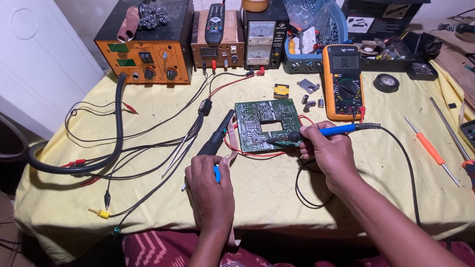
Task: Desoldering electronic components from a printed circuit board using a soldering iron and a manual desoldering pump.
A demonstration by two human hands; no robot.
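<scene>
Here both hands grip tools at the circuit board's (263, 124) near edge: left hand (210, 184) a black desoldering pump (215, 134), right hand (327, 151) a blue soldering iron (321, 131).

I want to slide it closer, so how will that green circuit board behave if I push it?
The circuit board looks stiff and light, so it would likely slide flat on the yellow cloth. The red wires trailing from it may drag or tug.

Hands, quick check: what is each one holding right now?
Left hand: closed around a black-barrelled tool pointing toward the green circuit board.
Right hand: closed on a blue-handled soldering iron, tip on the board.
</scene>
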